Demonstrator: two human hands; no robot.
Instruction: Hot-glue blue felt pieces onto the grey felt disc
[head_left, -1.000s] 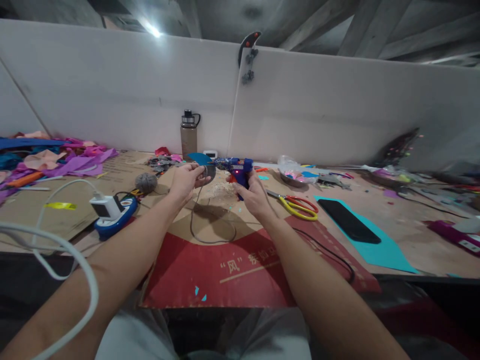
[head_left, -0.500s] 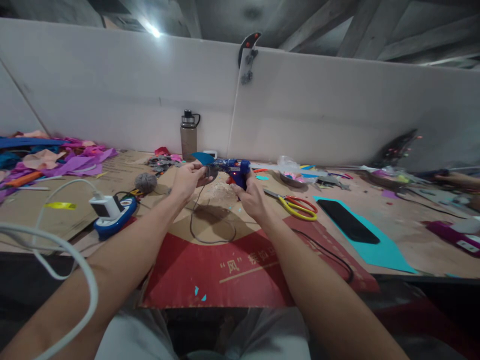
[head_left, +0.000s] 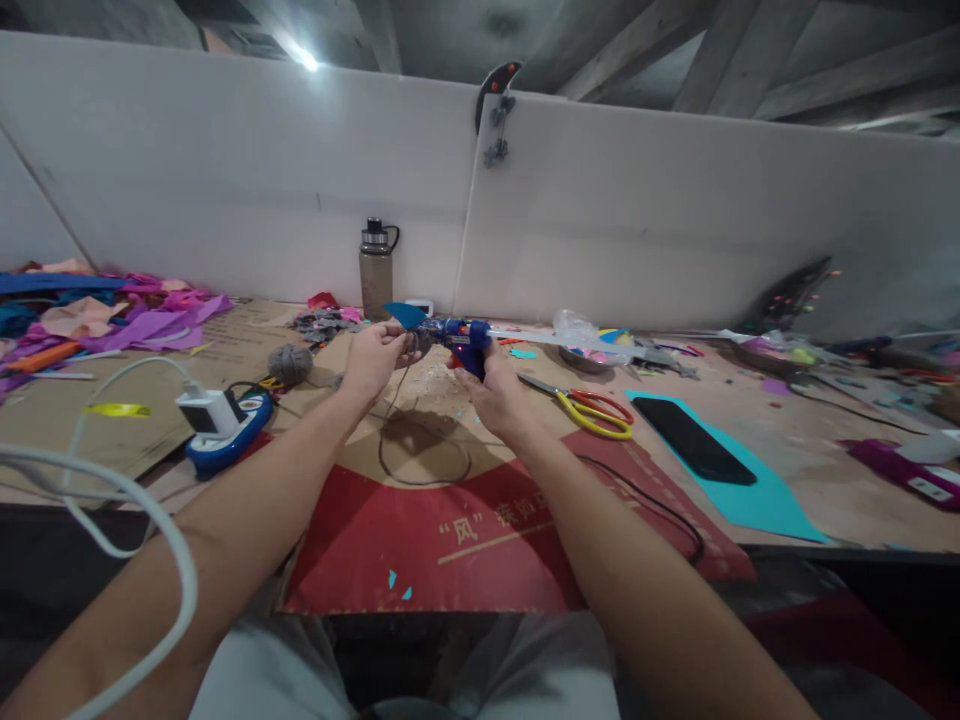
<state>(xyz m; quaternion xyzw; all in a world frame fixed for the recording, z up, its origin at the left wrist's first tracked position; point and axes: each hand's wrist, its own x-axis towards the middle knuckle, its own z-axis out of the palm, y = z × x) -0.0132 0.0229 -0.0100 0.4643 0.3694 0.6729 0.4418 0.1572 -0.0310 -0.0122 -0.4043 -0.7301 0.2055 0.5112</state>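
Note:
My right hand (head_left: 495,388) is wrapped round the grip of a blue glue gun (head_left: 470,350), which has a long pale glue stick (head_left: 525,337) out of its back end. The gun's nozzle points left, close to the fingers of my left hand (head_left: 373,360). Pinched in those fingers is a pointed blue felt-like piece (head_left: 406,315); a dark grey part below it is too small to make out. A thin grey strand (head_left: 382,440) hangs from there and loops over the red and tan board (head_left: 360,550).
Left lie a ball of grey yarn (head_left: 290,364), a blue power strip (head_left: 229,440) with a white charger, and felt scraps (head_left: 97,320). Scissors (head_left: 596,414) and a black phone (head_left: 694,440) on turquoise sheet lie right. A bottle (head_left: 376,275) stands behind, before a white partition (head_left: 637,210).
The glue gun and my right hand have shifted slightly left, nearer my left hand. At the far right, another person's hand has gone from sight.

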